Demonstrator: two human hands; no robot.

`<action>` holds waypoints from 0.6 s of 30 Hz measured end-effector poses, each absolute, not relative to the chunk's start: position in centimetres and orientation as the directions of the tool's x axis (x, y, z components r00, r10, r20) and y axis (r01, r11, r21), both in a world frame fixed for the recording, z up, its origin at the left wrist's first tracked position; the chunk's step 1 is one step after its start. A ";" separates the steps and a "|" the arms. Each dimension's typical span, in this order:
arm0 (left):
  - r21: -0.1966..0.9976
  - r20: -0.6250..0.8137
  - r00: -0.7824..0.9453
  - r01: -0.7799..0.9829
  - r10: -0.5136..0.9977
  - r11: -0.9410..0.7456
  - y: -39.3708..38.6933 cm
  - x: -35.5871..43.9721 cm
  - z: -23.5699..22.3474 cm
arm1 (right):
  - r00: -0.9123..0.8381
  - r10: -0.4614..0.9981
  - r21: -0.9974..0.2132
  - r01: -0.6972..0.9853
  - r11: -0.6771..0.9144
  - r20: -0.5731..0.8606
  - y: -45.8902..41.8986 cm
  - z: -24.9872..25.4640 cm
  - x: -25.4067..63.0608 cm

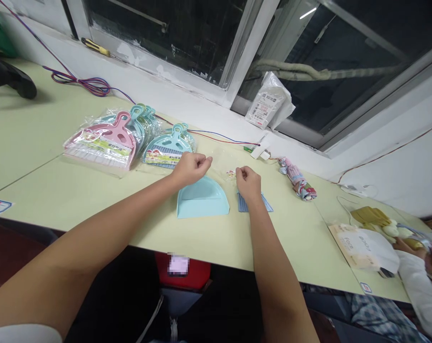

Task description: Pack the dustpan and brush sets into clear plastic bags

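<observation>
One clear bag (231,174) between both hands (191,168) (249,183)

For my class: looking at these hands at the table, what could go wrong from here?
1. The clear bag seems pinched between the left hand and right hand; a hard pull might tear it.
2. The brush lies partly hidden beneath the right hand in this view, so a downward move could knock it.
3. The left hand is close to the wrapped blue set and might nudge it.
</observation>
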State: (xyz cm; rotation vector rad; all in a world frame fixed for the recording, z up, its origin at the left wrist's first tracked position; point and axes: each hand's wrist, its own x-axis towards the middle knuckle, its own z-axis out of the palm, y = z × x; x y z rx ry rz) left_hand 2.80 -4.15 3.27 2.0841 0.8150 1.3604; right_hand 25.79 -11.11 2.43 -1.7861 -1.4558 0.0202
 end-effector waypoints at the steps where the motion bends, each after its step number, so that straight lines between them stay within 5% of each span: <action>1: 0.690 0.623 0.322 0.204 0.713 -0.695 -4.3 2.9 3.3 | 0.332 0.828 -0.597 0.802 0.005 0.452 -11.2 2.5 25.6; 18: 0.662 0.630 0.355 0.219 0.690 -0.717 -4.9 3.1 3.4 | 0.284 0.861 -0.620 0.783 0.046 0.422 -11.2 2.4 24.9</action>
